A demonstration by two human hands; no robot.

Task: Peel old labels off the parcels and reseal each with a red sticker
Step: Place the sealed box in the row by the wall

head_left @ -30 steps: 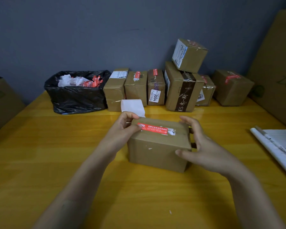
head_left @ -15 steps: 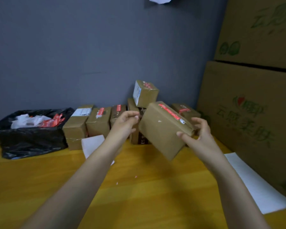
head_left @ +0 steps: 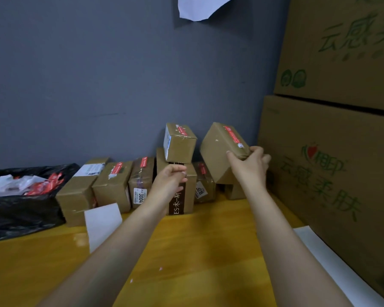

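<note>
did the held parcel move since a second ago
Yes: the parcel rose off the table and went back to the parcel row, held by the right hand.

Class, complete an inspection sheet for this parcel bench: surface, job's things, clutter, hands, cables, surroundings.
Surface: yellow wooden table; white paper sheet at right.
Job's things: brown cardboard parcel with red sticker, tilted; row of brown cardboard parcels along the wall.
Clutter: black bin bag holding white and red scraps; white backing slip.
Hands: right hand grips the tilted parcel; left hand loosely curled, empty.
Cables: nothing seen.
Surroundings: grey wall; large printed cartons at right.
</note>
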